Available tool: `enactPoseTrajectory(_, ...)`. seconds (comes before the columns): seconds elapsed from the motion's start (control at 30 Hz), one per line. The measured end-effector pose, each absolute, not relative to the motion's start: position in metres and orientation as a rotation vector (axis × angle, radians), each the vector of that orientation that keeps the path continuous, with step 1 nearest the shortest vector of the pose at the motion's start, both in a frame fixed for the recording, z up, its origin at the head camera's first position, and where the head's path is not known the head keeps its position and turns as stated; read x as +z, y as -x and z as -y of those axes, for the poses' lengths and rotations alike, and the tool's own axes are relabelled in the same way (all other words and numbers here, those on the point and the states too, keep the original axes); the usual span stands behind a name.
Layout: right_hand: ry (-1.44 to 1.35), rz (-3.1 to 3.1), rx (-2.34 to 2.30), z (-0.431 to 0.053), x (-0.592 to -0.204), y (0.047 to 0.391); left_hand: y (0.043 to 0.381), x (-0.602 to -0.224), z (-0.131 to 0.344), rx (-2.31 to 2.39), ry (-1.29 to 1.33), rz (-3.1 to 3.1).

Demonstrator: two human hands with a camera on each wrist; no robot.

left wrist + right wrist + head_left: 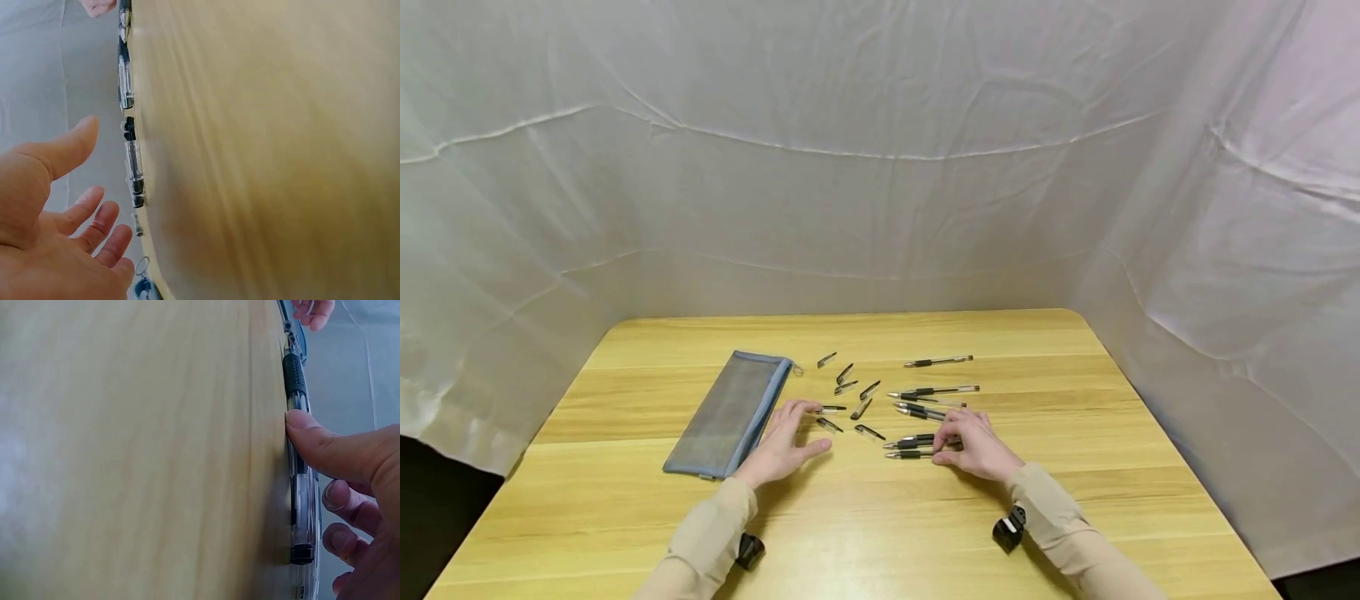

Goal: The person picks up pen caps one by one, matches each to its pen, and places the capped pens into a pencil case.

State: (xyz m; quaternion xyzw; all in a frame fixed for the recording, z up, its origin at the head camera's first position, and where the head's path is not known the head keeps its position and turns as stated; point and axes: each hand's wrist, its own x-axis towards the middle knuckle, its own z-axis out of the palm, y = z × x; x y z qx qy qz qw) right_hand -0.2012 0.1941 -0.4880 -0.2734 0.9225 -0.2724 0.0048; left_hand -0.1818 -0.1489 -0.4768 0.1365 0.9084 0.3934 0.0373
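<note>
Pens [938,361]: on the right side of the surface [865,517], lying in a row from far to near. Their tips point left, and the tips I can make out have no cap on.
Near pen [910,454]: flat on the surface, at the near end of the row.
Right hand [976,446]: thumb and a finger pinch the near pen.
Left hand [784,443]: fingers loose and apart, holding nothing, just beside the caps. I cannot tell if a fingertip touches one.
Caps [861,408]: eight loose ones, between the pouch and the pens.
Pouch [718,408]: gray with blue edges, flat on the left. I see no pen in it.
Done: it looks like the caps are off and sit apart from the pens.
Left: no cap is on a pen yet, as far as I can see, so the putting together looks not begun.
</note>
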Motion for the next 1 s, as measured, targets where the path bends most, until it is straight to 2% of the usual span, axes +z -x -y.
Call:
enactPoseTrajectory(0.47, 0.863, -2.871, -0.885, -0.195, -0.491, 0.201, 0.207, -0.491, 0.144, 1.39, -0.362, -2.751)
enactPoseTrajectory(1.0, 0.883, -2.831, -0.953, -0.2, -0.494, 0.203, 0.214, -0.491, 0.14, 1.396, -0.271, -2.72)
